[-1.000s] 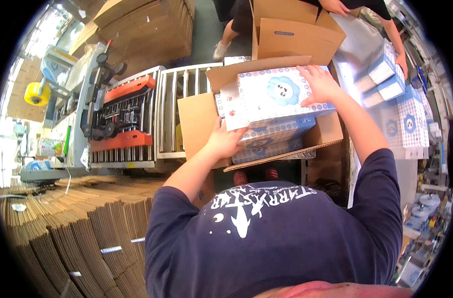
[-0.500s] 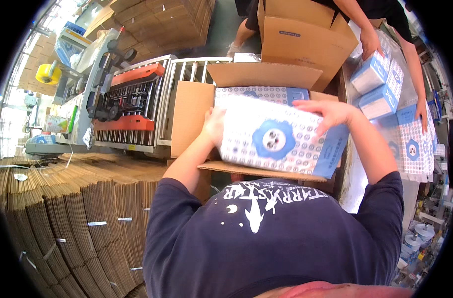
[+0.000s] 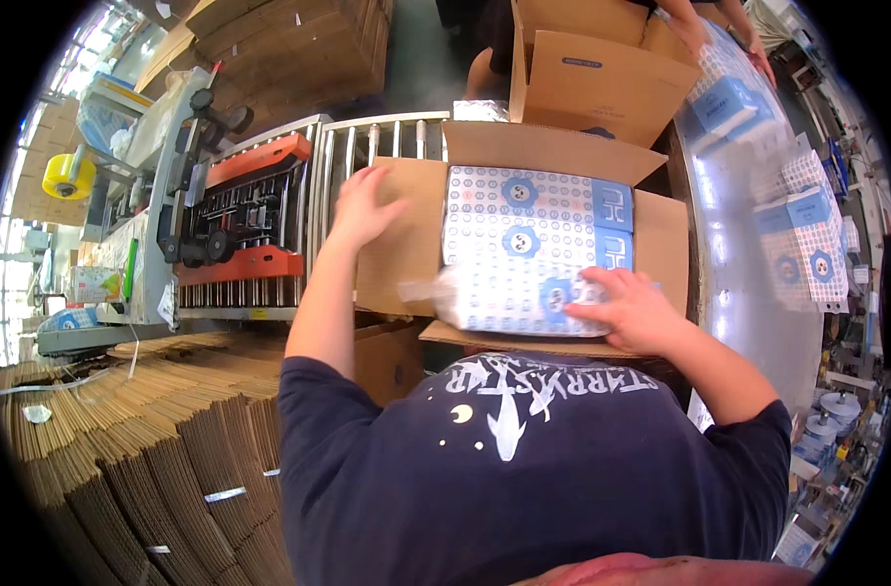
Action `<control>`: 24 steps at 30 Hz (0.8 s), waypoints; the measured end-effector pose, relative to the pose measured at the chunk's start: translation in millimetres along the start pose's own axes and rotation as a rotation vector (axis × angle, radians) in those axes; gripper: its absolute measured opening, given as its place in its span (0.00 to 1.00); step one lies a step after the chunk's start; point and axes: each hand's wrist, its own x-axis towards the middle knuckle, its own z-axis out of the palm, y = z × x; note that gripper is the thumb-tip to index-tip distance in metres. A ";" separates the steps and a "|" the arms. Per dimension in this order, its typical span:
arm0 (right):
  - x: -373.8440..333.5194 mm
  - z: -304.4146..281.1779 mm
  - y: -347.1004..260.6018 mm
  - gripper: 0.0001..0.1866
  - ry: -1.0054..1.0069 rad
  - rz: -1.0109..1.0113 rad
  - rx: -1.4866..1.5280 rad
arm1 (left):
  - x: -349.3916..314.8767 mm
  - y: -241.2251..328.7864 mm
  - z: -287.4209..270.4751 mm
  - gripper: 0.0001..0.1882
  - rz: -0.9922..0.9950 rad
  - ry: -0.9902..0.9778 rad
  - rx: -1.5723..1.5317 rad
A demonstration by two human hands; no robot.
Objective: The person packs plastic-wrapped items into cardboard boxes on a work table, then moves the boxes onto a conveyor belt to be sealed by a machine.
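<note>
An open cardboard carton (image 3: 398, 264) sits in front of me with its flaps folded out. Inside lie white-and-blue plastic-wrapped packs (image 3: 479, 210) with a round blue flower emblem, side by side. Nearest my body, another such pack (image 3: 499, 308) sits in the carton, its clear wrap bunched at the left end and partly blurred. My right hand (image 3: 633, 311) rests on this pack's right end, fingers spread over its top. Above the carton's left flap, my left hand (image 3: 365, 207) is raised with fingers apart, holding nothing.
A roller conveyor (image 3: 372, 137) with an orange-railed machine (image 3: 255, 210) runs to the left. Stacked flat cardboard (image 3: 133, 420) fills the lower left. Another open carton (image 3: 601, 88) stands beyond mine, near a co-worker's hand (image 3: 758, 61). More packs (image 3: 802, 239) lie on the right-hand table (image 3: 724, 220).
The pack held between both hands has gone down into the carton's near side. My left hand has come off it, moving up and left; the right stays on it.
</note>
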 end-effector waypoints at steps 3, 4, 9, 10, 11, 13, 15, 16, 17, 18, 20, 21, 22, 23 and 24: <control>14.1 8.4 1.1 0.35 -0.149 0.091 -0.123 | -33.8 -27.5 2.3 0.32 -0.389 -0.142 -0.546; 31.6 14.6 -1.0 0.35 -0.139 0.109 -0.116 | -40.4 -21.6 2.6 0.31 -0.443 -0.326 -0.924; 52.3 14.1 52.1 0.30 -0.300 0.180 0.476 | -26.0 19.2 -38.9 0.18 -0.135 -0.520 -0.867; 32.5 22.5 81.6 0.29 -0.022 0.361 0.732 | -27.7 33.4 -45.8 0.20 -0.072 -0.531 -0.825; 3.4 39.4 115.4 0.30 0.272 0.537 0.994 | -30.2 51.6 -47.4 0.22 -0.015 -0.553 -0.772; -61.1 82.5 176.1 0.29 0.587 0.949 0.571 | -30.7 91.4 -22.8 0.27 0.447 -0.803 -0.438; -115.2 143.6 212.3 0.31 0.307 1.195 -0.084 | -40.7 128.6 19.0 0.31 0.641 -0.949 -0.026; -117.4 141.2 200.8 0.33 0.562 1.154 0.292 | -43.2 132.6 21.9 0.32 0.724 -0.947 0.150; -117.4 120.2 207.3 0.34 0.705 1.176 0.789 | -32.3 130.0 19.6 0.34 0.610 -1.016 -0.028; -101.2 85.7 179.8 0.36 0.793 1.160 1.319 | -31.9 125.5 8.8 0.36 0.474 -1.107 -0.212; -97.5 87.1 177.1 0.37 0.660 1.099 1.289 | -49.0 106.6 10.8 0.38 0.609 -1.146 -0.236; -98.0 82.9 181.3 0.38 0.547 1.008 1.224 | -59.7 114.1 2.2 0.39 0.681 -1.172 -0.275; -100.0 78.1 179.0 0.38 0.555 1.006 1.231 | -71.7 124.4 -5.4 0.40 0.742 -1.191 -0.328; -103.5 73.0 175.1 0.37 0.564 0.917 1.215 | -68.2 135.8 -6.5 0.40 0.743 -1.194 -0.320; -103.0 63.0 170.6 0.36 0.564 0.814 1.191 | -67.8 146.3 -7.7 0.40 0.642 -1.284 -0.363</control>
